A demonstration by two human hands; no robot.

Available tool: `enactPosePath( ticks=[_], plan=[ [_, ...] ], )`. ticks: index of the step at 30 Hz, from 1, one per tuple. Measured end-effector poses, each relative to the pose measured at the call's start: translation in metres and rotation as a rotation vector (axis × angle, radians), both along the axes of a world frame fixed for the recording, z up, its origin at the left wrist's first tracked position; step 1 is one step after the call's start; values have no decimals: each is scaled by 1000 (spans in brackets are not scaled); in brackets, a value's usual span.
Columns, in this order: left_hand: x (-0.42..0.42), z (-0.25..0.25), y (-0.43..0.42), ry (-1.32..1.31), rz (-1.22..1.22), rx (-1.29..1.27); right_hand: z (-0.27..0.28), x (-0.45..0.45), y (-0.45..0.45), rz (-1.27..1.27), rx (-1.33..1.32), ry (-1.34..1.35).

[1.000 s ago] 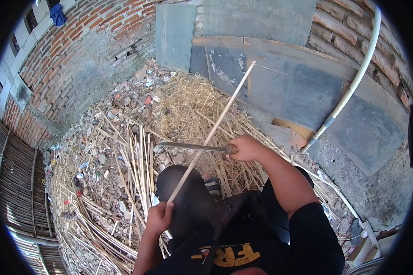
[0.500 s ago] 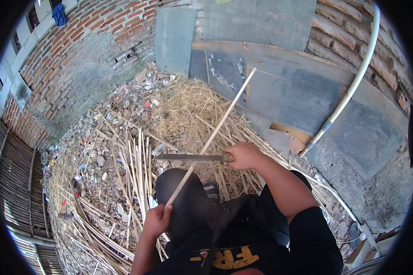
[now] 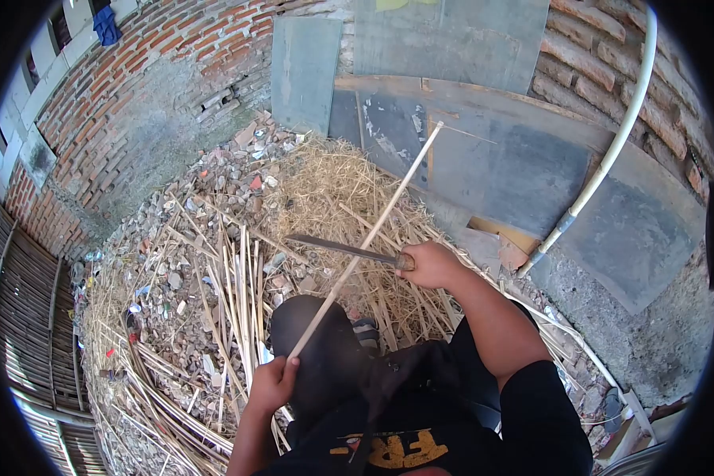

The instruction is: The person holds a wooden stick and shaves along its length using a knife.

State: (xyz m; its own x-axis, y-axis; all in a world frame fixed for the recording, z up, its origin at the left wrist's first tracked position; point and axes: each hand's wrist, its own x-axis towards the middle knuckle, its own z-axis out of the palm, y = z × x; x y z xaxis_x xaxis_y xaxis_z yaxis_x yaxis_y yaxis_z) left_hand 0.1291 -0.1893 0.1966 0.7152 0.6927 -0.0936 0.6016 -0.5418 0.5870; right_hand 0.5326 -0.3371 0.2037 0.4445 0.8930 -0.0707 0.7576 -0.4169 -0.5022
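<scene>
A: Left hand [image 3: 274,382]?
B: Wrapped round the near end of a pale stick [image 3: 383,216], slanting up over the knee [image 3: 333,341].
A: Right hand [image 3: 430,265]?
B: Clenched on the knife [image 3: 333,246] handle (knife crosses stick near mid-length; contact hard to tell).

Left wall: exposed brick wall [image 3: 123,123], partly coated with grey mortar.
Upper left: pale wall section [image 3: 55,67] with dark openings [image 3: 59,30]; blue cloth [image 3: 105,25] hanging.
Far wall: grey panels [image 3: 448,40] above darker panels [image 3: 512,166].
Pipe: pale pipe [image 3: 611,155], slanting across panels.
Ground: loose rubble [image 3: 159,258].
Left edge: slatted screen [image 3: 25,309], light showing through gaps.
</scene>
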Motion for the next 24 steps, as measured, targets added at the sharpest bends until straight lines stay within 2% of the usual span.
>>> enactPosePath(
  ticks=[5, 14, 17, 23, 24],
  plan=[
    [1, 4, 0, 0, -10, -17, 12, -24, 8, 199, -95, -134],
    [0, -3, -2, -79, -2, 16, -5, 11, 1, 3, 46, 44],
    [0, -1, -1, -40, -5, 3, 6, 1, -2, -11, 0, -9],
    [1, 4, -3, 2, -6, -3, 19, -25, 5, 176, -126, -156],
    [2, 4, -3, -4, -8, 4, 17, -21, 7, 170, -85, -134]
  ],
)
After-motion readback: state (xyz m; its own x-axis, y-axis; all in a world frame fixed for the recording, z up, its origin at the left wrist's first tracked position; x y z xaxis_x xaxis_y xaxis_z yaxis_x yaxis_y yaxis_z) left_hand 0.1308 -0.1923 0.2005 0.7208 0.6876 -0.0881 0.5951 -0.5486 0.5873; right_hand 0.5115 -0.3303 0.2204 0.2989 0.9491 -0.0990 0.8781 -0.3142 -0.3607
